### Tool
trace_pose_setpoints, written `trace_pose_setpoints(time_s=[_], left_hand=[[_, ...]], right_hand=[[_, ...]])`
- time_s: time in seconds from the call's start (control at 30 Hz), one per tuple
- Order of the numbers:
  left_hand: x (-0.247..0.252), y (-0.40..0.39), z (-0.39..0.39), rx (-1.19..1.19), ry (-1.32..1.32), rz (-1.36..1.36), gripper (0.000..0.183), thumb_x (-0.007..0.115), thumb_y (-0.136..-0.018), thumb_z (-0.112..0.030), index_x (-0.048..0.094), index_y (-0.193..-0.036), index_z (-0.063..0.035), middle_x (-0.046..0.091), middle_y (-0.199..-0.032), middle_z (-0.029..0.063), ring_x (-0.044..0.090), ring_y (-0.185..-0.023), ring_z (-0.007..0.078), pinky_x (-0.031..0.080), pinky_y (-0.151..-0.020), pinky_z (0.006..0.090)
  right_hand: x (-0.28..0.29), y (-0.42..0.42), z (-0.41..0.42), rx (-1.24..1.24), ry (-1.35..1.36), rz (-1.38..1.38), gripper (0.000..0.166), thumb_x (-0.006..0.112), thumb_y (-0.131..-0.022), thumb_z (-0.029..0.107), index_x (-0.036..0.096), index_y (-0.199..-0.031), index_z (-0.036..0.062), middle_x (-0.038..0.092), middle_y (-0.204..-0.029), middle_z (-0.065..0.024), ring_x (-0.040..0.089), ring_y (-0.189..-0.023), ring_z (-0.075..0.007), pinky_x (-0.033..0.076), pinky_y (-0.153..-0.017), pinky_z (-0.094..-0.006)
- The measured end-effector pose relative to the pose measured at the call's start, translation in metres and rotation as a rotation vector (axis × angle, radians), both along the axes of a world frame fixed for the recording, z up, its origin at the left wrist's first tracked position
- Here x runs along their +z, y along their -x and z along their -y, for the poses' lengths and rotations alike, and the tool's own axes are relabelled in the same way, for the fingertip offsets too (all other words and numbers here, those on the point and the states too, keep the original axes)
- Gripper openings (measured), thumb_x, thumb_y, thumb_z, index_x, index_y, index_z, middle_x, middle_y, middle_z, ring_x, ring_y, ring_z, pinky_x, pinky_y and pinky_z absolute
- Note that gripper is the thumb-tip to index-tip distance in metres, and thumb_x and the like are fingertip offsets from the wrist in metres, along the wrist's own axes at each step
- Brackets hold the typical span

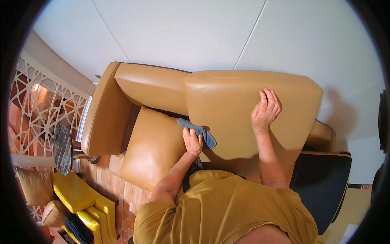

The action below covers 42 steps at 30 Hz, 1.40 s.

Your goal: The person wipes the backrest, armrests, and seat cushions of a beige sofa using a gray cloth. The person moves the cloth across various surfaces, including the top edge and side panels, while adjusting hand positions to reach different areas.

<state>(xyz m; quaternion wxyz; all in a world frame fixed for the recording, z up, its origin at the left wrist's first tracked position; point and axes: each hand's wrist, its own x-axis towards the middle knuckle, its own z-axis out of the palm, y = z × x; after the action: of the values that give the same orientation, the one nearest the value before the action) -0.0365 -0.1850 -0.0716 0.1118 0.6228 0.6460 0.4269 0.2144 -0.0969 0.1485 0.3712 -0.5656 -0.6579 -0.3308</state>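
Observation:
A tan leather sofa (152,82) stands against the wall in front of me. A large tan sofa cushion (225,91) lies across its right part, and a second tan cushion (155,146) rests tilted at the left. My left hand (192,141) grips a folded blue-grey cloth (208,138) over the left edge of the large cushion. My right hand (266,111) is on or just above the large cushion's surface, fingers slightly bent and holding nothing; whether it touches cannot be told.
A round marble-topped side table (63,149) stands left, before a white lattice screen (45,116). A yellow armchair (76,192) with cushions is at lower left. A black-faced cushion or panel (323,180) is at my right. The pale wall (189,33) runs behind the sofa.

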Motion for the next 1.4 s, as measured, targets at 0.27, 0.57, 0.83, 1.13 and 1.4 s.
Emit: trace_pose_setpoints(time_s=[0.27,0.57,0.83,1.13,1.4], left_hand=[[0.147,-0.007,-0.151,0.211,-0.443,-0.071,0.037,0.074,-0.090,-0.016,0.057,-0.120,-0.0010,0.055,-0.116,0.0233,0.054,-0.105,0.0441,0.043,-0.089,0.0536],[0.037,-0.030,-0.013,-0.280,-0.349,-0.267,0.050,0.077,-0.074,-0.015,0.059,-0.120,-0.0071,0.054,-0.116,0.0192,0.054,-0.100,0.0397,0.041,-0.086,0.0536],[0.163,-0.060,-0.117,-0.182,-0.506,-0.080,0.047,0.069,-0.071,0.005,0.060,-0.116,-0.0083,0.055,-0.105,0.0184,0.053,-0.094,0.0410,0.042,-0.079,0.0521],[0.109,-0.081,-0.059,-0.416,-0.503,-0.247,0.049,0.070,-0.075,-0.006,0.061,-0.122,-0.0061,0.058,-0.111,0.0174,0.057,-0.096,0.0368,0.043,-0.081,0.0517],[0.030,-0.062,0.007,-0.666,-0.126,-0.031,0.044,0.068,-0.082,-0.007,0.053,-0.122,-0.0079,0.056,-0.108,0.0187,0.057,-0.097,0.0390,0.048,-0.082,0.0475]], right_hand=[[0.003,0.002,0.000,-0.006,0.023,-0.004,0.048,0.058,-0.085,-0.003,0.066,-0.130,0.0109,0.062,-0.136,-0.0042,0.057,-0.129,-0.0276,0.038,-0.106,-0.0435],[0.005,0.003,0.003,0.020,0.027,-0.038,0.045,0.059,-0.087,-0.001,0.066,-0.129,0.0102,0.062,-0.135,-0.0046,0.058,-0.129,-0.0286,0.038,-0.106,-0.0445],[0.005,0.001,0.005,0.027,0.031,-0.041,0.044,0.060,-0.087,0.000,0.065,-0.130,0.0098,0.061,-0.136,-0.0049,0.056,-0.130,-0.0280,0.038,-0.107,-0.0452],[0.001,0.002,0.008,0.054,0.048,-0.074,0.038,0.061,-0.090,0.005,0.066,-0.128,0.0111,0.061,-0.137,-0.0047,0.056,-0.130,-0.0277,0.039,-0.107,-0.0447],[-0.081,0.047,0.117,0.566,0.393,-0.342,0.034,0.070,-0.087,0.003,0.069,-0.121,0.0052,0.060,-0.132,-0.0165,0.060,-0.117,-0.0365,0.050,-0.098,-0.0468]])
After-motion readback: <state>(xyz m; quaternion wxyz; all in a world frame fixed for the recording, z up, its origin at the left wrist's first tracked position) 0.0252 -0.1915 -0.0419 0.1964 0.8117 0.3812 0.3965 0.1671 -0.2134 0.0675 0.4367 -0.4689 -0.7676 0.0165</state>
